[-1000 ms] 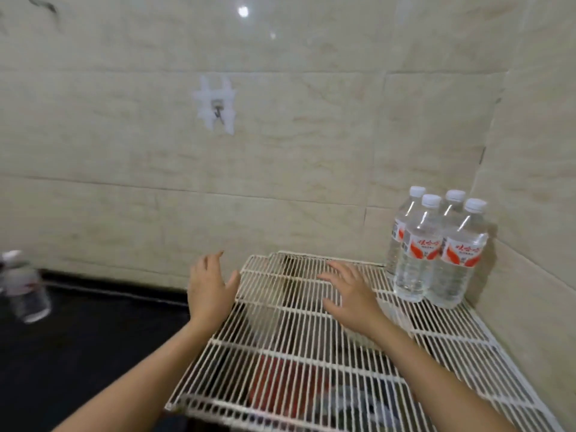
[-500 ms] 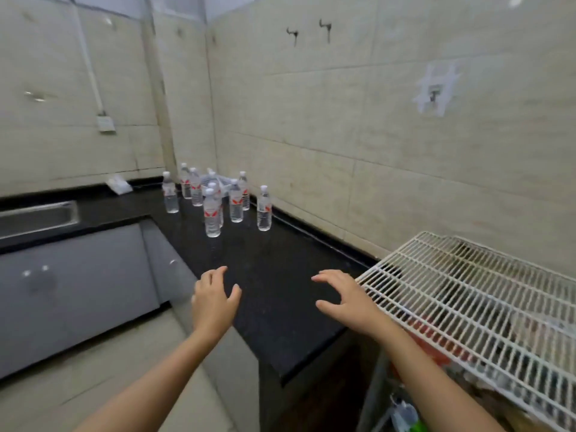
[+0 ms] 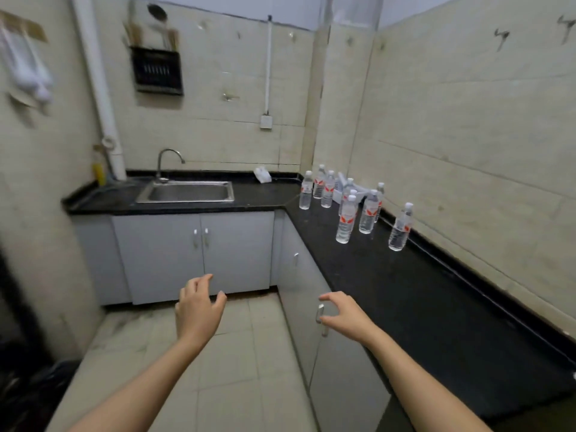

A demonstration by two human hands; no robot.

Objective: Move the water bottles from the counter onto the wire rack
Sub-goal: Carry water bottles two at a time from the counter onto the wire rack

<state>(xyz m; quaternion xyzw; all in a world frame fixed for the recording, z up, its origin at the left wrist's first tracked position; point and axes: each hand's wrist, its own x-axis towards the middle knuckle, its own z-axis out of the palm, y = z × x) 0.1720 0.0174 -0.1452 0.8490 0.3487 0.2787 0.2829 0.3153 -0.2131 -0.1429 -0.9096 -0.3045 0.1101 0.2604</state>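
Note:
Several clear water bottles with red-and-white labels stand upright on the black counter (image 3: 389,294) near the far corner. The nearest ones are a bottle (image 3: 346,220) toward the counter's front edge, a bottle (image 3: 368,212) behind it and a lone bottle (image 3: 400,227) close to the right wall. My left hand (image 3: 197,308) hangs empty over the floor with fingers apart. My right hand (image 3: 346,316) is empty too, fingers curled apart, in front of the cabinet, well short of the bottles. The wire rack is out of view.
A steel sink (image 3: 188,192) with a tap (image 3: 168,160) sits in the counter's left arm. Grey cabinet doors (image 3: 199,254) run below the counter. A white packet (image 3: 262,175) lies at the back. The tiled floor (image 3: 218,369) lies between the cabinets and the left wall.
The view has swung left, away from the wire rack with its bottles, to the kitchen corner. Both hands stayed empty and now hover over the floor and cabinet instead of the rack.

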